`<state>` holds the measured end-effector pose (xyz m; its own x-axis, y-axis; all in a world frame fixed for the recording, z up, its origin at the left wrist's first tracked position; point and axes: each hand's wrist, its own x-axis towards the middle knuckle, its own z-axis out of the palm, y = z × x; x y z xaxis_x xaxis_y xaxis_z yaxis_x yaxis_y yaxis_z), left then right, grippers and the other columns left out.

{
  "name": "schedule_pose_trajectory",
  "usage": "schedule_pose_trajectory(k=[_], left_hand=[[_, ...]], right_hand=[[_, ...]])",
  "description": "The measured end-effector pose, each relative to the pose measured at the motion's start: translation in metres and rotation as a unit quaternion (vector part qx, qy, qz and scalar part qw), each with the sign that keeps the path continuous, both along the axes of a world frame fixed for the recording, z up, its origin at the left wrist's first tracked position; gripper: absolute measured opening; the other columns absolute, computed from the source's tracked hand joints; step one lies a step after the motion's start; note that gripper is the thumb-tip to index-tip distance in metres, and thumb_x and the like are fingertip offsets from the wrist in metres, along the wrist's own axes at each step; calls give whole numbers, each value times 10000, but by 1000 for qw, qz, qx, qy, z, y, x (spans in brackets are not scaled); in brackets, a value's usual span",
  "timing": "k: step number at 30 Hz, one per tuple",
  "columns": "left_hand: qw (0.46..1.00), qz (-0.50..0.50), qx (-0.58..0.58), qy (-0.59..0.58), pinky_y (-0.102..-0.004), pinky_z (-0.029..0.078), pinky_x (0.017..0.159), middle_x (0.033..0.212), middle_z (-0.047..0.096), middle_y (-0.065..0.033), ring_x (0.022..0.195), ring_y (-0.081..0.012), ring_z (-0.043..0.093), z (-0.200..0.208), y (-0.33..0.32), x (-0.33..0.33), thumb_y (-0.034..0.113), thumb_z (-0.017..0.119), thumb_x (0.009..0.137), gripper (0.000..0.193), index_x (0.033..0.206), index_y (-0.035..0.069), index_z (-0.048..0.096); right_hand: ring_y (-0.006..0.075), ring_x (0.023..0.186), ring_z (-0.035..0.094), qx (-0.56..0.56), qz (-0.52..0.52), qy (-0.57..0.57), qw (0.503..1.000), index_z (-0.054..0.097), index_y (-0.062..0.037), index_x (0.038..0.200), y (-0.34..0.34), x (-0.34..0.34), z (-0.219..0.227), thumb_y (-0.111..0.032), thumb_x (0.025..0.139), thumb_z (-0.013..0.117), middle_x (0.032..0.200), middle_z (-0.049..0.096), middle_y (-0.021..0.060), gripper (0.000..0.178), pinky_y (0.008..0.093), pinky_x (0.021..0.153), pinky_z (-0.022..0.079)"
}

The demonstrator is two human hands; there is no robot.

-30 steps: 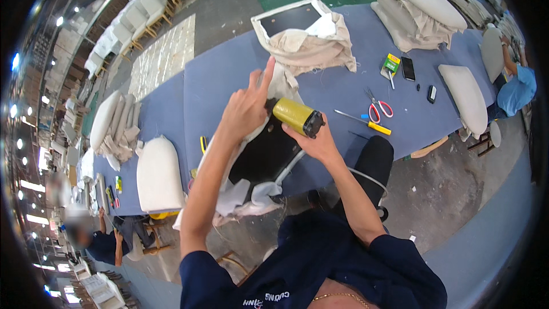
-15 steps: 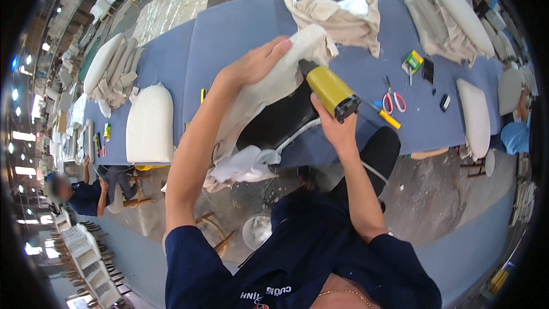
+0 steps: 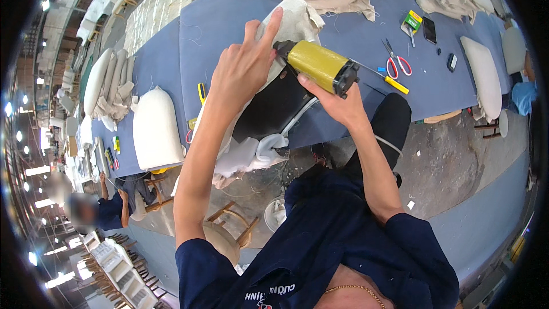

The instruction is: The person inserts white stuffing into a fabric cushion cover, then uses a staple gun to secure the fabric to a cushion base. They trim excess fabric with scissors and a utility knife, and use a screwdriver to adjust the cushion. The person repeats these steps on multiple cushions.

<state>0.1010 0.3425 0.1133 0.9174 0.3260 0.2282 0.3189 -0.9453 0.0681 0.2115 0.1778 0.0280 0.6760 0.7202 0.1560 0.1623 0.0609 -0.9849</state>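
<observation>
Over a blue table [image 3: 217, 17], my right hand [image 3: 340, 105] is gripping a yellow tool [image 3: 319, 65], presumably for aim; alongside, my left hand [image 3: 243, 66], fingers extended, is apparently steadying fabric [image 3: 297, 12], pinch unclear.

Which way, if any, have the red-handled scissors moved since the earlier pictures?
No. Against the yellow-handled screwdriver lying near them, the scissors keep their place on the blue table; the camera's view shifted.

head view | worn on head, left fisheye | faces down, forward | hands [image 3: 243, 70] near, blue table [image 3: 226, 14] beneath
</observation>
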Motion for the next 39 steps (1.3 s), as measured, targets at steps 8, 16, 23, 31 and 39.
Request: schedule_pose_trajectory(k=[8,16,23,31,39], left_hand=[[999,-38,28,-20,-453,563,619,1271,563,-238,655,-398,667,1,0,-3,4,703,752,962,1591,90,240],[959,-195,-205,-4,-455,444,1065,1498,417,-193,1190,-346,611,12,33,-21,129,717,864,938,1617,64,162],[858,114,-500,19,-393,384,1120,1392,573,-174,1294,-321,530,10,35,-20,401,444,1079,521,1461,48,480],[995,95,-36,-10,-559,549,734,1303,551,-272,849,-504,656,-4,-4,-31,339,499,1049,477,1455,111,395],[1000,4,8,-21,-486,565,591,1248,549,-273,646,-428,665,-5,6,-34,108,683,874,735,1524,131,342]], right_hand=[[343,942,624,-44,-40,-203,977,697,-22,1014,-2,-13,-38,-381,762,892,1000,628,180,480,420,853,510],[258,794,709,26,0,-77,997,743,6,1017,-16,-26,-4,-261,836,846,931,750,135,338,352,735,531],[261,837,732,5,-28,-106,994,737,5,1026,-19,-36,1,-159,853,813,939,750,149,251,342,764,544],[227,793,745,31,-19,-145,989,739,18,982,4,-32,8,-163,851,803,868,756,138,232,326,711,542],[225,807,715,4,-14,-77,997,741,-10,999,6,-35,-7,-264,830,852,888,738,107,325,348,739,537]])
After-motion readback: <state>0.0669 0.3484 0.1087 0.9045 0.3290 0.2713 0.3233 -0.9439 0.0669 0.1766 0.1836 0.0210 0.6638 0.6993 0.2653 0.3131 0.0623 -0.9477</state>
